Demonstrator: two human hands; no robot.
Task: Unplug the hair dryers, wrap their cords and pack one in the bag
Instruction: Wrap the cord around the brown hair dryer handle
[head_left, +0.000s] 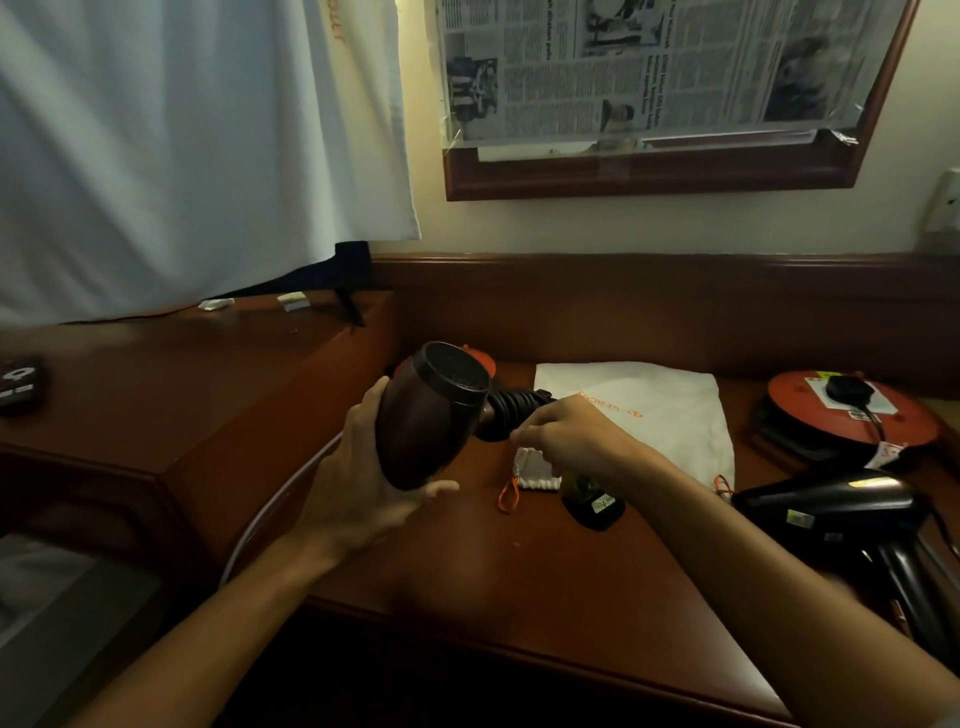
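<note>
A dark maroon hair dryer is held above the wooden desk, its grille end pointing up and away. My left hand grips its body from below. Black cord is wound round its handle, and my right hand pinches the cord at the handle. A white drawstring bag with orange lettering and orange strings lies flat on the desk behind my right hand. A second, black hair dryer lies on the desk at the right.
An orange cable reel with a black plug in it sits at the back right. A small dark object lies near the bag's mouth. A higher cabinet stands left, with white cloth hanging above it. A newspaper-covered frame hangs on the wall.
</note>
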